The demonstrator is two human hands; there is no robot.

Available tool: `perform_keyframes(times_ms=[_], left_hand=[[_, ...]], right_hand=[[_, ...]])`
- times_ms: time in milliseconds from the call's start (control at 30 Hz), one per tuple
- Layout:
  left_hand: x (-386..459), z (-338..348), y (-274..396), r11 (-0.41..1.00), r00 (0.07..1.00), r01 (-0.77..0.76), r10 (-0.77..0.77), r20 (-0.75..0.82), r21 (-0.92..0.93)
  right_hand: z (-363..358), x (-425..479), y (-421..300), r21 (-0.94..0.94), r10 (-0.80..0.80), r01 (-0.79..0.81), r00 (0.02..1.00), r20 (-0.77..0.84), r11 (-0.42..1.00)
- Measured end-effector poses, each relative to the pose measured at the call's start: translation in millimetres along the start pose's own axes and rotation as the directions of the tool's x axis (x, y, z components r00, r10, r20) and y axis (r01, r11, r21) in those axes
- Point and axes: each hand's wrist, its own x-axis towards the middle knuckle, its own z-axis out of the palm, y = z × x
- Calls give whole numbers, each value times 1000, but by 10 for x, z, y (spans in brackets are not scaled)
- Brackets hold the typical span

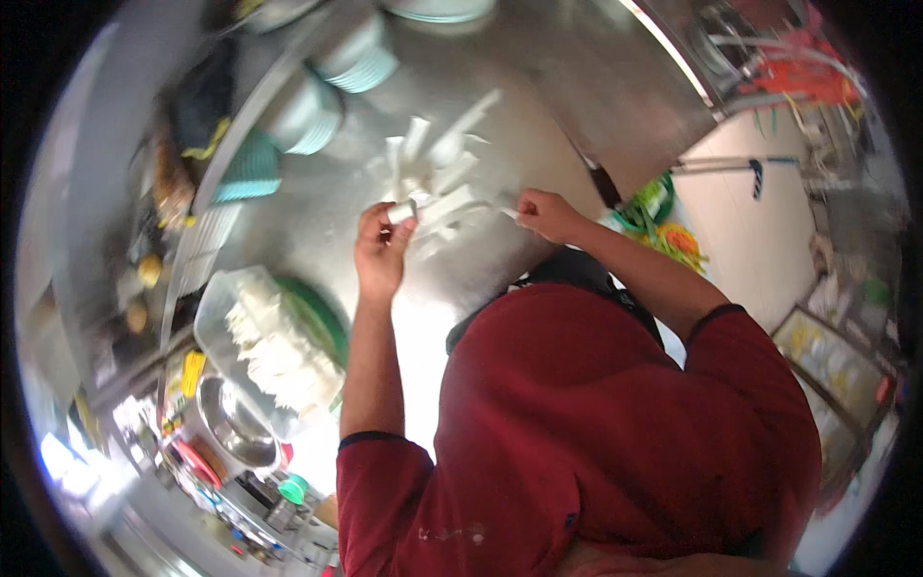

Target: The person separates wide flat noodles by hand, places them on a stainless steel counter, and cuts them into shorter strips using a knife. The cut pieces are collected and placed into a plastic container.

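Between the thumb and fingers of my left hand is a small white roll, its material unclear. My right hand pinches the end of a thin white strip, its fingers closed around it. Several flat white strips lie spread on the stainless steel table, just beyond both hands. To the left, a clear plastic container holds a heap of white pieces. The picture is blurred, so what the white strips are made of cannot be told.
Stacks of pale turquoise dishes line the table's far left side. A dark-handled tool, perhaps a knife, lies at the right. Beyond the right edge stands a green basket of leafy vegetables. A metal bowl is at lower left.
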Motion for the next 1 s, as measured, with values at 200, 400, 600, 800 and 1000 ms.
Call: perform_keyframes(times_ms=[200,400,600,800,1000], left_hand=[[-972,-546,510,947,948,-193,248,-200,258],[-1513,-750,439,988,910,-145,111,-400,-55],[-1766,-1057,136,719,871,-284,-83,-484,-635],[-1383,-1144,84,536,956,-147,-140,-259,-832],[-851,-882,8,713,990,58,-128,-49,-699]], right_hand=[[358,-99,-2148,459,-292,157,926,240,874],[1536,8,-3373,420,-414,199,749,517,885],[1678,108,-3164,583,-279,-120,789,547,803],[770,-321,-1650,594,139,-227,972,190,772],[250,-1950,572,714,713,-372,654,-250,592]])
